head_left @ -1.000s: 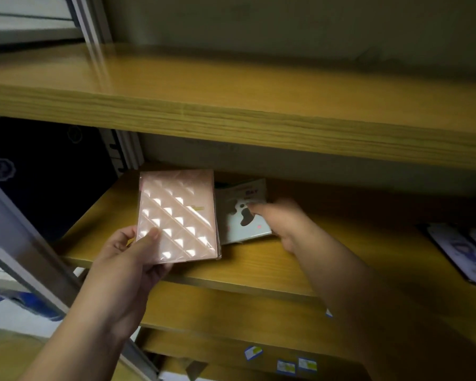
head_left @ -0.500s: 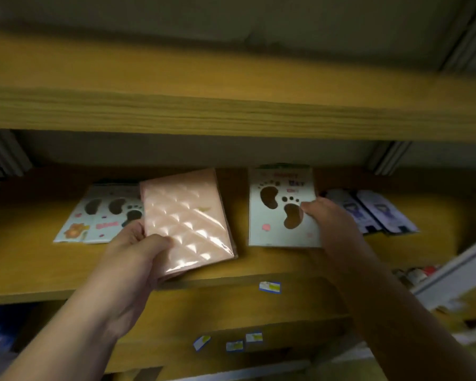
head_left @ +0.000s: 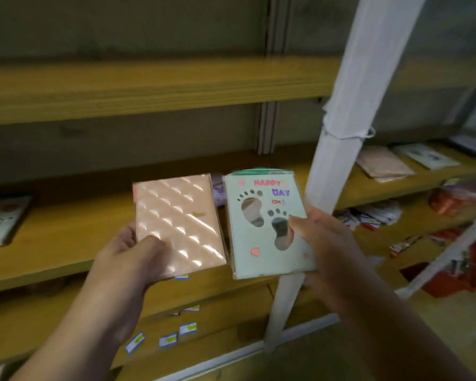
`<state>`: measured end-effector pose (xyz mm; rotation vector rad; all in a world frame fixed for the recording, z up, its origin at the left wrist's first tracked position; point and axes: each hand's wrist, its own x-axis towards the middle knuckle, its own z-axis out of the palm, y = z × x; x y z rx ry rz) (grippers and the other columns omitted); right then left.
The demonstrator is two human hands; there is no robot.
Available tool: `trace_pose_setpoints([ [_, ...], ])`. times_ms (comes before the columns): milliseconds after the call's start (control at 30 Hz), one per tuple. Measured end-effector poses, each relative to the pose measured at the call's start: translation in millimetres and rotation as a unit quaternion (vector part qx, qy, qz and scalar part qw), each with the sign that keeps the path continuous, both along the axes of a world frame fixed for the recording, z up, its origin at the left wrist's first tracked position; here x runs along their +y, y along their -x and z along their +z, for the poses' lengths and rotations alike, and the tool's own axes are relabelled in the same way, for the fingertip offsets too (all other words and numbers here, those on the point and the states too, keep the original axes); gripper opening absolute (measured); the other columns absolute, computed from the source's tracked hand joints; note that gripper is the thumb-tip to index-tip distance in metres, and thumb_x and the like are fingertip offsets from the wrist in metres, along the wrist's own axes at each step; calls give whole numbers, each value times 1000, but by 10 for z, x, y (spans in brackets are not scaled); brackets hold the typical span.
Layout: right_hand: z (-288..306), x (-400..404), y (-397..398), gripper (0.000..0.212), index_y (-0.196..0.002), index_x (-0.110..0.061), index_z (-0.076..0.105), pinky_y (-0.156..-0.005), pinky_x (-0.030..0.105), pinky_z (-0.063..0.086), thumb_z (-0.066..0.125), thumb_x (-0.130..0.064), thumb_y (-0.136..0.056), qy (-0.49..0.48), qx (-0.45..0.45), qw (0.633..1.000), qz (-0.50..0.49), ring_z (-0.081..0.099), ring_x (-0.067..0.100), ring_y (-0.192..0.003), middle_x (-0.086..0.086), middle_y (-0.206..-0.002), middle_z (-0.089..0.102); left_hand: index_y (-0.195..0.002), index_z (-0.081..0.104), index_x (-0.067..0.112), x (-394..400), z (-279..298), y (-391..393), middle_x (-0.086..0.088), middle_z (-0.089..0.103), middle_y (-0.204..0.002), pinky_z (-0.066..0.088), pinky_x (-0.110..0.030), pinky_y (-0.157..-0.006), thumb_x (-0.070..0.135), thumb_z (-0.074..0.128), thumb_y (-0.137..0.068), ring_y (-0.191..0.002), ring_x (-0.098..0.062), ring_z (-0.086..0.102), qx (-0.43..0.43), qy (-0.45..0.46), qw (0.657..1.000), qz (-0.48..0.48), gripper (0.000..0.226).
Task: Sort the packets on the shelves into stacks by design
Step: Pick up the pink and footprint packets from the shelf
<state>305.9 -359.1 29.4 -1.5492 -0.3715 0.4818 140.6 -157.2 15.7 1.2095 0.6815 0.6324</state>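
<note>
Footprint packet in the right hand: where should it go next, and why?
Probably carry the footprint packet, gripped by the right hand, to the matching footprint packet on the shelf far left. The left hand holds the pink quilted packet.

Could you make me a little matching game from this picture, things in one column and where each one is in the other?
Things:
1. shiny pink quilted packet
2. pale footprint packet reading HAPPY DAY
3. dull pink packet
4. small blue-and-white labels

Places:
A. lying on the shelf right of the white post
B. stuck along the front edges of the lower shelves
C. held in the left hand
D. held in the right hand

Pairs: 1-C, 2-D, 3-A, 4-B
</note>
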Motion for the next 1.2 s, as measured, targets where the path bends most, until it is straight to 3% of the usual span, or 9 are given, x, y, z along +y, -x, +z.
trace_pose_setpoints([
  [167,-2,-1018,-262,12,-96,-21,66,-57,27,57,57,-17,-88,-37,23,998,44,76,21,-83,-1,-94,79,-108,68,12,-1038,-4,-446,-9,80,-90,55,-20,-52,-3,53,-88,-71,-16,75,-15,-13,1000,-18,29],
  [267,13,-1597,-502,17,-92,-19,66,-56,27,57,54,-8,-95,-57,31,998,6,76,21,-80,1,-88,79,-111,68,12,-1559,-23,-699,-12,79,-97,55,-24,-59,-1,55,-88,-80,-20,74,0,-21,999,-45,30],
  [433,-11,-2344,-845,13,-92,-17,71,-55,23,55,59,-17,-95,-77,42,993,-82,75,25,-81,7,-87,78,-112,68,20,-2195,5,-1175,-9,79,-103,52,-39,-76,4,62,-89,-94,-29,73,44,-27,993,-103,29],
  [533,-52,-2664,-1029,14,-100,-17,74,-61,32,58,64,-20,-91,-98,101,984,-106,75,31,-88,13,-97,77,-111,68,26,-2464,-21,-1470,-3,80,-100,54,-37,-72,9,64,-90,-89,-22,76,67,-26,988,-139,28],
  [733,-91,-3134,-1352,18,-90,-25,80,-68,34,61,72,-30,-75,-153,132,972,-122,75,28,-91,9,-98,78,-109,66,28,-2790,-133,-2117,2,80,-95,58,-37,-68,11,68,-87,-83,-19,78,78,-12,979,-190,28],
  [833,-111,-3286,-1621,17,-93,-21,80,-71,36,62,65,-23,-83,-168,126,969,-128,74,30,-94,12,-103,77,-106,67,32,-2898,-224,-2493,4,80,-93,61,-35,-66,14,67,-88,-80,-16,77,71,-6,974,-213,25],
  [933,-123,-3415,-2000,20,-95,-18,80,-72,37,61,66,-23,-82,-144,110,971,-156,74,30,-95,13,-104,77,-97,70,37,-2986,-236,-2902,-3,80,-92,56,-39,-65,11,64,-89,-73,-21,76,48,13,974,-219,29],
  [1067,-90,-3509,-2714,21,-96,-20,79,-62,34,61,70,-30,-81,-81,78,976,-188,75,26,-88,12,-101,77,-108,65,33,-2999,-211,-3487,-9,80,-88,45,-39,-68,13,60,-92,-61,-28,72,24,40,976,-215,26],
  [1200,-78,-3451,-3570,27,-96,-25,78,-76,45,61,75,-39,-74,-10,41,976,-212,75,26,-91,7,-100,78,-109,63,34,-2961,-163,-4020,-7,80,-93,53,-57,-74,15,63,-92,-79,-47,74,29,63,978,-194,25],
])
